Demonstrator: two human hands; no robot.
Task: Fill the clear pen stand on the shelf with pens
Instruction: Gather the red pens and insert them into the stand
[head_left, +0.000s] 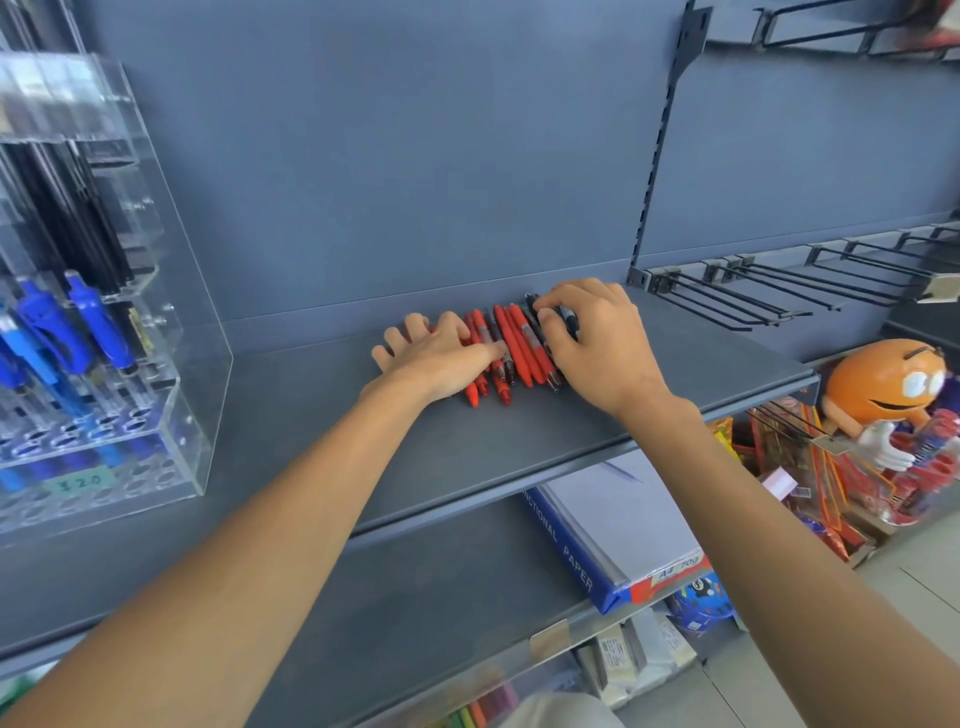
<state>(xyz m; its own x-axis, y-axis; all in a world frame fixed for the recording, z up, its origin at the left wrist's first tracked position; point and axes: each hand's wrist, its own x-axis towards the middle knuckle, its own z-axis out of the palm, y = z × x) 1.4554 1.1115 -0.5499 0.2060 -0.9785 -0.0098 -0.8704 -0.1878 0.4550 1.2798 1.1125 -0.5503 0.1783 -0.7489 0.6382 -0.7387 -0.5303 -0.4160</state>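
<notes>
Grey metal shelf (649, 410), head view, item by item.

- Pens (519, 348): a loose row lying flat on the shelf near its back wall, side by side and touching. Most are red, and a few dark ones lie at the right end.
- Left hand (436, 358): palm down on the shelf at the left end of the row. Its fingers (395, 338) are straight and spread, gripping nothing, and the thumb reaches across the nearest red pens.
- Right hand (592, 343): at the right end of the row. Its fingers (550, 317) are curled down over the dark pens and gripping them.
- Stand (171, 312): clear acrylic, tiered, upright at the far left of the same shelf, well apart from the row. Blue pens (88, 322) stand in its lower holes and black pens (78, 218) in the tier behind. A small label (85, 480) on the front reads "20".
- Hooks (753, 296): dark wire, projecting from the wall panel to the right.
- Paper (597, 551): a blue-wrapped A4 ream on the shelf below.
- Figure (883, 384): orange, round, with white gloves, at the lower right among packaged goods.
</notes>
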